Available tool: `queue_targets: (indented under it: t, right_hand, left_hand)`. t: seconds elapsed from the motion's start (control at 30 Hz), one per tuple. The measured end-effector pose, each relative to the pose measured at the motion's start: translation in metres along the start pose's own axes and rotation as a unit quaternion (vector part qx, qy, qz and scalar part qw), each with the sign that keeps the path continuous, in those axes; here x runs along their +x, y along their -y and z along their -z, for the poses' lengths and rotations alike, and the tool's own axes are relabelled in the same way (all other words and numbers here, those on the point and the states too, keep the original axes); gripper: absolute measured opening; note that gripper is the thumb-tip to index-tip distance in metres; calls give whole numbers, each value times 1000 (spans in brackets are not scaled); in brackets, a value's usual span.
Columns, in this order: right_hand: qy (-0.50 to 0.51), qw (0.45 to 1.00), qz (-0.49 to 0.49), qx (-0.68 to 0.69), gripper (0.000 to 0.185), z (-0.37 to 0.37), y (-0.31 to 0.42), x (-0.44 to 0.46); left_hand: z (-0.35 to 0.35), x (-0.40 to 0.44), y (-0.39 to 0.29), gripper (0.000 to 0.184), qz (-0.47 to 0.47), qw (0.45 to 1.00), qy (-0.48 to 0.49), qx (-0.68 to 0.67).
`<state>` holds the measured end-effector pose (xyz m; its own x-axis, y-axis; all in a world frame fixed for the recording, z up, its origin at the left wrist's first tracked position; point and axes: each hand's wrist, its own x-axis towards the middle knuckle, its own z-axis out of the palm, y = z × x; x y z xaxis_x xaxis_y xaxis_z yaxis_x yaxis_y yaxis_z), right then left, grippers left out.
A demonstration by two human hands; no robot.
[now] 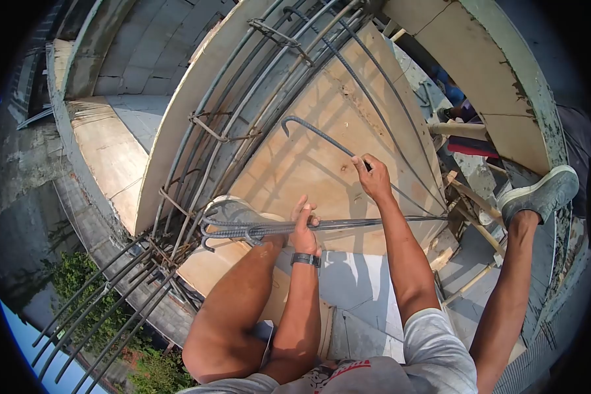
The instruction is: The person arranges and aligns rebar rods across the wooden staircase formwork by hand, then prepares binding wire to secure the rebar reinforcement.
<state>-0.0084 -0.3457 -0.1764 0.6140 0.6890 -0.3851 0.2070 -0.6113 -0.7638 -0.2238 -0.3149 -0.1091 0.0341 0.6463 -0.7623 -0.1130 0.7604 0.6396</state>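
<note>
My right hand (pixel 374 177) is closed on a single steel bar (pixel 318 132) whose hooked end points to the upper left. Below and left of it, my left hand (pixel 304 226), with a dark watch on the wrist, is at a bundle of hooked steel bars (pixel 256 230). Its thumb and fingers are partly curled around the bundle. The bundle lies roughly level across the lower part of a plywood panel (pixel 295 172), its hooks at the left beside my shoe (pixel 233 211).
Tied long rebars (pixel 210 111) curve along a plywood wall (pixel 171 125) at the left. Loose bar ends (pixel 98 308) stick out lower left above greenery. My other shoe (pixel 542 192) rests on the right edge. Wooden props (pixel 476 197) and part of another person (pixel 463 111) are at the right.
</note>
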Motion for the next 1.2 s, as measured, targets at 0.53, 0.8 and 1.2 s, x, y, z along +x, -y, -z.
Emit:
queue_targets:
  t: [0.53,0.8,1.2]
  right_hand:
    - [-54,996,52,48,74,7,82,87]
    - [-192,972,110,78,64,-27,118,85]
    - [-290,942,170,19,49,-45,112,84]
  left_hand:
    - [10,10,13,35,17,998,-52,-19]
    - [13,11,11,35,9,998,-49,-23]
    - [19,8,16,28,25,995,-76,-67]
